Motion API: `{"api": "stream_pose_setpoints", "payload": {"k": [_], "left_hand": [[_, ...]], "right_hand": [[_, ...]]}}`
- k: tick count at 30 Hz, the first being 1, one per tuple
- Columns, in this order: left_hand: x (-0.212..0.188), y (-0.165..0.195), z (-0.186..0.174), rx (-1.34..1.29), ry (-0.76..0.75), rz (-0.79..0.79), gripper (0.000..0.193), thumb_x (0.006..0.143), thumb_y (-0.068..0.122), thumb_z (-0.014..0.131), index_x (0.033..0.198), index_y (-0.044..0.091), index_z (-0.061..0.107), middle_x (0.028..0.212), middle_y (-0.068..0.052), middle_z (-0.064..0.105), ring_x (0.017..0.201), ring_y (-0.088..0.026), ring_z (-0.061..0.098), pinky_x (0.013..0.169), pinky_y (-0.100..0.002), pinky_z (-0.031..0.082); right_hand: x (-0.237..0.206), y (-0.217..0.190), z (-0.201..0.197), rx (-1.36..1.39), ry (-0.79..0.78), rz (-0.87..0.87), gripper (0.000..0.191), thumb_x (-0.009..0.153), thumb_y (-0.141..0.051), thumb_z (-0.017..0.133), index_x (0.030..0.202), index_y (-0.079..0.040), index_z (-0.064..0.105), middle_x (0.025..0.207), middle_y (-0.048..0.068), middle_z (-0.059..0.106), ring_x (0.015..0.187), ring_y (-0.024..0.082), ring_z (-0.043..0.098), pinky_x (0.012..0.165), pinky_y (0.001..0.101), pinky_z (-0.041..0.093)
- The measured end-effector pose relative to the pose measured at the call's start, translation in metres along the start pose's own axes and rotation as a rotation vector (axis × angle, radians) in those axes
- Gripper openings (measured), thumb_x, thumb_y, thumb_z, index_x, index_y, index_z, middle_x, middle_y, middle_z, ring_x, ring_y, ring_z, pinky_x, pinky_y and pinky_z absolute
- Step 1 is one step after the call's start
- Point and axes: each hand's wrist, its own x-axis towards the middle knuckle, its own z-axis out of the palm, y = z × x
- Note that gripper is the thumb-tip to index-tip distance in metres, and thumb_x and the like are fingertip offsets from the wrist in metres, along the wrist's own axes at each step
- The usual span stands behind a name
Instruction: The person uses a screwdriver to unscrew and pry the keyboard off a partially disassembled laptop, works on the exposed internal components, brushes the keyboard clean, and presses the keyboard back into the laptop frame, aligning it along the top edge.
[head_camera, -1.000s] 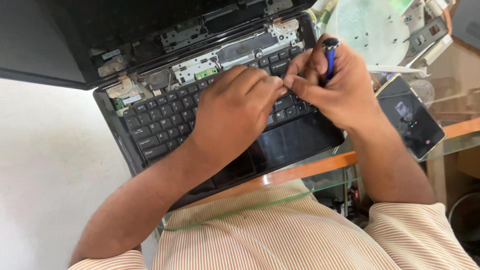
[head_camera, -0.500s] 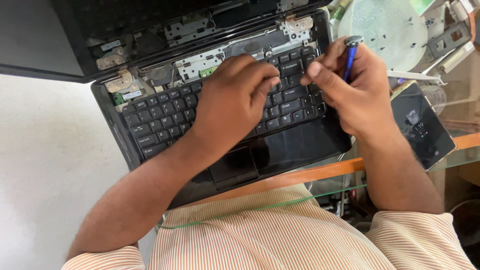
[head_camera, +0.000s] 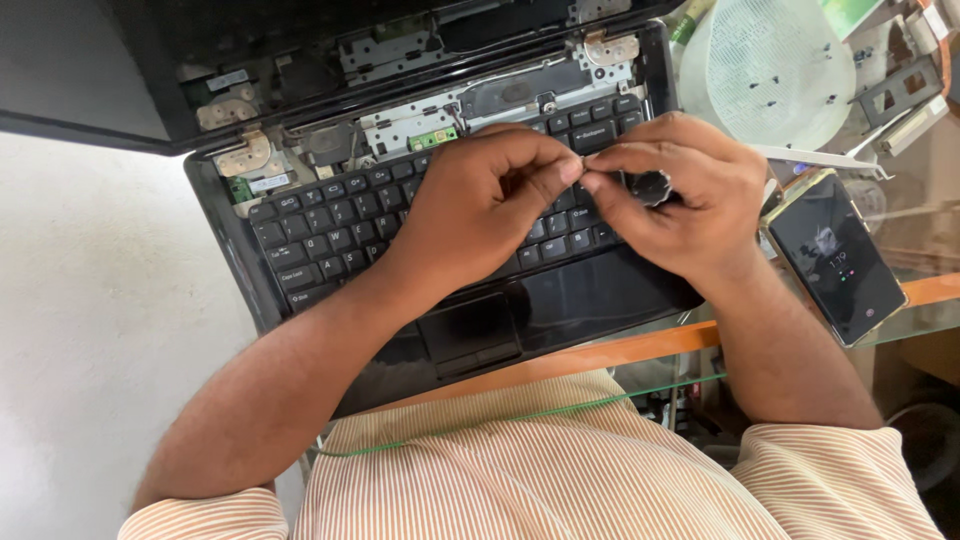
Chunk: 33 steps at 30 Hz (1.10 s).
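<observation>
A black laptop (head_camera: 300, 230) lies open on the table. Its strip above the keyboard is off, so the hinges and metal frame show. Both hands hover over the right half of the keyboard (head_camera: 330, 225). My left hand (head_camera: 480, 205) pinches thumb and forefinger against the fingertips of my right hand (head_camera: 680, 200); something tiny sits between them, too small to identify. My right hand also curls around a dark, blue-handled screwdriver (head_camera: 652, 186), of which only the end shows.
A phone (head_camera: 838, 258) with a lit screen lies right of the laptop on the glass table with an orange edge (head_camera: 620, 350). A round white lid (head_camera: 770, 70) holding several small screws sits at the back right, with other parts beyond it.
My right hand has dropped from holding the screwdriver upright near the hinge to the keyboard's right side. My left hand has lifted its fingers off the keys to meet it.
</observation>
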Motion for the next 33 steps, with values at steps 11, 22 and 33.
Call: {"api": "stream_pose_setpoints", "payload": {"k": [11, 22, 33], "left_hand": [[0.0, -0.012, 0.006, 0.988, 0.242, 0.439, 0.022, 0.081, 0.005, 0.069, 0.102, -0.001, 0.075, 0.119, -0.01, 0.062, 0.11, -0.028, 0.055, 0.095, -0.039, 0.05], [0.008, -0.015, -0.002, 0.84, 0.17, 0.346, 0.013, 0.081, 0.001, 0.068, 0.092, 0.001, 0.074, 0.103, -0.008, 0.063, 0.107, -0.026, 0.06, 0.09, -0.038, 0.056], [0.003, -0.016, -0.001, 0.843, 0.223, 0.368, 0.029, 0.073, 0.0, 0.067, 0.1, -0.003, 0.076, 0.103, -0.009, 0.071, 0.102, -0.024, 0.065, 0.085, -0.035, 0.059]], "right_hand": [[0.047, 0.009, -0.016, -0.427, -0.237, -0.047, 0.021, 0.098, -0.021, 0.079, 0.098, -0.002, 0.071, 0.095, 0.011, 0.067, 0.076, 0.033, 0.065, 0.066, 0.0401, 0.051], [0.05, 0.028, 0.003, -0.499, -0.368, -0.091, 0.017, 0.103, -0.027, 0.079, 0.107, -0.011, 0.073, 0.098, 0.003, 0.067, 0.085, 0.028, 0.068, 0.068, 0.0396, 0.052], [0.056, 0.018, 0.008, -0.617, -0.357, -0.155, 0.018, 0.091, -0.022, 0.082, 0.106, -0.016, 0.076, 0.095, 0.0, 0.066, 0.074, 0.025, 0.067, 0.059, 0.0376, 0.051]]}}
